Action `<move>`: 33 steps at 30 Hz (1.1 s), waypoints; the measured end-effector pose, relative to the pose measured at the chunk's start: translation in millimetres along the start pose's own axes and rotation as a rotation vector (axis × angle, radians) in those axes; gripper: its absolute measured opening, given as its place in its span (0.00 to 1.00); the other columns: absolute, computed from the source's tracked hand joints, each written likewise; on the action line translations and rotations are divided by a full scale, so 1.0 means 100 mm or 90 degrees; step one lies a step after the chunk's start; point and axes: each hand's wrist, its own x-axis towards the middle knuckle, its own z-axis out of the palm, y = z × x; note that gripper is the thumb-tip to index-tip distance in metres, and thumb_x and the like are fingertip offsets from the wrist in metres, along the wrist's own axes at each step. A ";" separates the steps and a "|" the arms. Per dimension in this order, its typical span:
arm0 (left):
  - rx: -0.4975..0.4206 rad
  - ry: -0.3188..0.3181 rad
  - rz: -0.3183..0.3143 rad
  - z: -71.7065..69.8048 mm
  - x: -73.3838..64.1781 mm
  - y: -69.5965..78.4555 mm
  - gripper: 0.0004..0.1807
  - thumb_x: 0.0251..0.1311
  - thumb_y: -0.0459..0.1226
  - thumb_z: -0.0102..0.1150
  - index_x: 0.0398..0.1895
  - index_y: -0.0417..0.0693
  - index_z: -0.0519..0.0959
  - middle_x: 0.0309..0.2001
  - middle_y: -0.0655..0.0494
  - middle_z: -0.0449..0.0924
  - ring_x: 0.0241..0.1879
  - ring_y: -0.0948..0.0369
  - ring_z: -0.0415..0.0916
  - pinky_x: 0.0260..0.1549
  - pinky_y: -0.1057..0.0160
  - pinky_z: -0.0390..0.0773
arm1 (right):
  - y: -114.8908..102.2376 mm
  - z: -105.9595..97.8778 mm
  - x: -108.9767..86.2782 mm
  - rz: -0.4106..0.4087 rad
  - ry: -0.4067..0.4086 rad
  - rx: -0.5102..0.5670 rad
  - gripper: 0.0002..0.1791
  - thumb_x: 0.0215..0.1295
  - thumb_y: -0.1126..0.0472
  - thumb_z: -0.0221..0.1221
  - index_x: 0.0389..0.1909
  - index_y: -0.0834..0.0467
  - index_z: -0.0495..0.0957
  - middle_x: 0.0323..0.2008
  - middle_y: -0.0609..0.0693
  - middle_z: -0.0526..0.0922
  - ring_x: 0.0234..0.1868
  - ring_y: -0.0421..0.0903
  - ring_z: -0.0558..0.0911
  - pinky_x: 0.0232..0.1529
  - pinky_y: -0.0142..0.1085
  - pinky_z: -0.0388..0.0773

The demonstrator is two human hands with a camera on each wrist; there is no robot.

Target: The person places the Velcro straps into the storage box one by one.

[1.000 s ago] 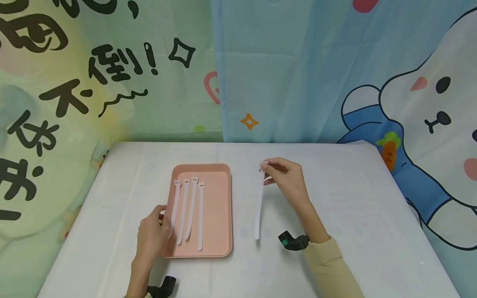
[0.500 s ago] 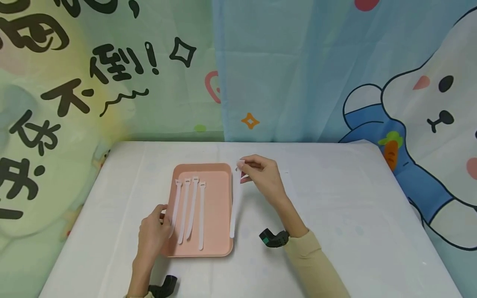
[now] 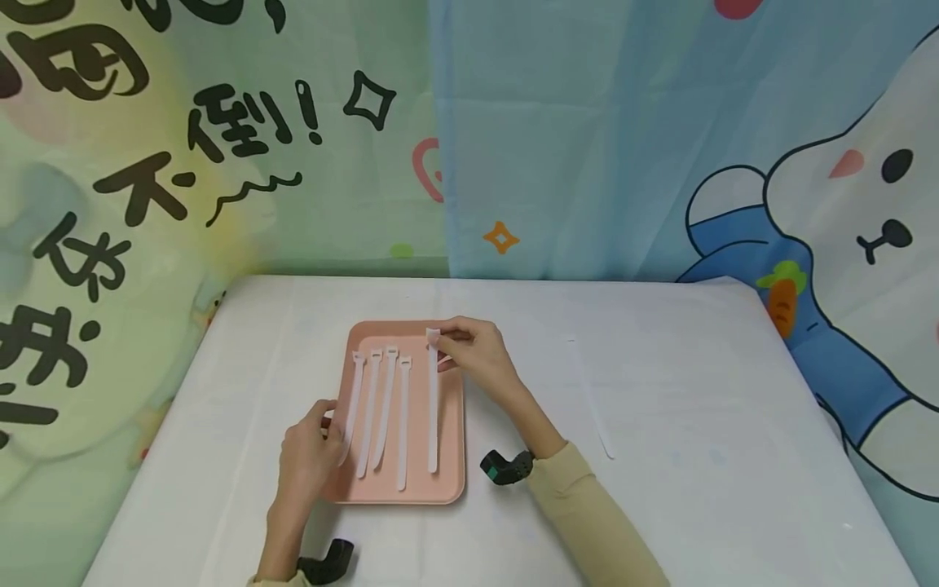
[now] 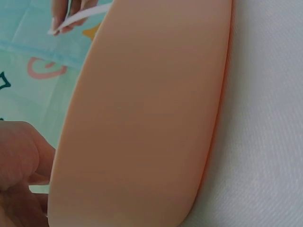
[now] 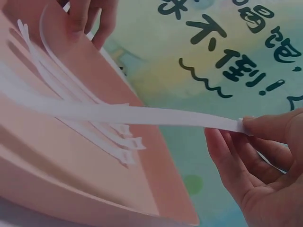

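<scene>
My right hand (image 3: 469, 350) pinches one end of a white cable tie (image 3: 433, 416) between thumb and fingers. The strap hangs over the right part of a pink tray (image 3: 451, 432), its head at the fingertips. In the right wrist view the held tie bows slightly across the tray. Several more white cable ties (image 3: 403, 424) lie side by side in the tray's left half, slotted heads toward the far end. At the tray's left rim, my left hand (image 3: 311, 448) holds the edge with its fingers over it. The left wrist view shows mostly the tray's outer wall (image 4: 142, 113).
Another white tie (image 3: 590, 399) lies on the white tablecloth (image 3: 697, 456) right of the tray, hard to see against it. A printed cloth backdrop (image 3: 557, 139) hangs behind the table's far edge. Black wrist cameras (image 3: 508, 467) are worn on both wrists.
My right hand has carried the held tie leftward, from above the tablecloth to over the tray. The left hand stays at the tray's left rim.
</scene>
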 end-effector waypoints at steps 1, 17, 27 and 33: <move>0.002 0.001 0.001 0.00 0.00 0.00 0.19 0.66 0.27 0.51 0.59 0.33 0.78 0.39 0.34 0.86 0.24 0.54 0.80 0.20 0.61 0.72 | 0.01 0.01 0.01 0.003 -0.001 0.002 0.14 0.71 0.62 0.63 0.52 0.67 0.83 0.41 0.62 0.88 0.32 0.45 0.86 0.41 0.49 0.87; -0.001 -0.005 0.000 -0.02 -0.01 0.01 0.19 0.67 0.28 0.51 0.60 0.33 0.78 0.41 0.33 0.86 0.27 0.51 0.82 0.21 0.60 0.74 | 0.11 0.14 0.17 0.049 0.017 -0.089 0.13 0.72 0.68 0.59 0.53 0.68 0.83 0.39 0.63 0.89 0.38 0.64 0.88 0.43 0.53 0.85; -0.004 -0.006 0.001 -0.02 0.00 -0.01 0.19 0.66 0.28 0.53 0.60 0.33 0.77 0.40 0.34 0.86 0.27 0.52 0.82 0.21 0.60 0.73 | 0.18 0.23 0.29 0.065 0.006 -0.205 0.15 0.71 0.69 0.56 0.55 0.67 0.82 0.41 0.61 0.88 0.38 0.59 0.89 0.38 0.40 0.85; -0.006 -0.004 0.002 0.00 0.00 -0.01 0.19 0.66 0.28 0.53 0.59 0.33 0.78 0.39 0.34 0.86 0.26 0.52 0.81 0.21 0.60 0.73 | 0.20 0.27 0.33 0.075 -0.001 -0.232 0.17 0.69 0.73 0.55 0.55 0.66 0.82 0.43 0.61 0.86 0.39 0.58 0.88 0.34 0.32 0.83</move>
